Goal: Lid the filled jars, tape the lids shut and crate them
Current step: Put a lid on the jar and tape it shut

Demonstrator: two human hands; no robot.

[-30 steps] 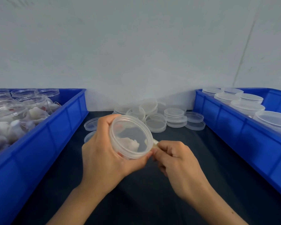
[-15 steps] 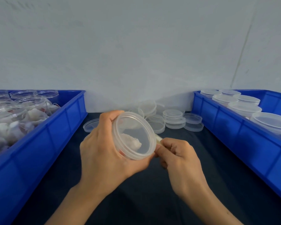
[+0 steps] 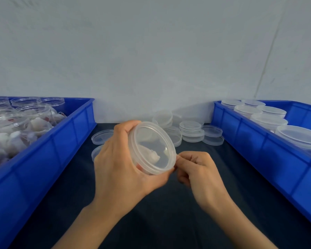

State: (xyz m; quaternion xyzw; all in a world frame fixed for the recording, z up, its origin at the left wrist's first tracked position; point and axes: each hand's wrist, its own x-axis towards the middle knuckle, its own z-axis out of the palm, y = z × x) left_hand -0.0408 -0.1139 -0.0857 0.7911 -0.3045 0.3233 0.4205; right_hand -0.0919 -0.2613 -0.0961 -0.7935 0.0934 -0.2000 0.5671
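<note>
I see the left hand (image 3: pixel 122 164) gripping the lidded jar (image 3: pixel 152 148) tilted above the table (image 3: pixel 169 221) between both crates, while the right hand (image 3: pixel 198 169) pinches at its lid rim.

1. The left hand (image 3: pixel 120 169) is raised in front of the body with its back to the camera, fingers and thumb curled round the lidded jar (image 3: pixel 152 148), which lies tilted on its side.
2. The right hand (image 3: pixel 199 169) sits just beside it, knuckles up, fingers curled, thumb and forefinger pinched together at the lid's rim.
3. Both forearms are bare and angle in from below.
</note>
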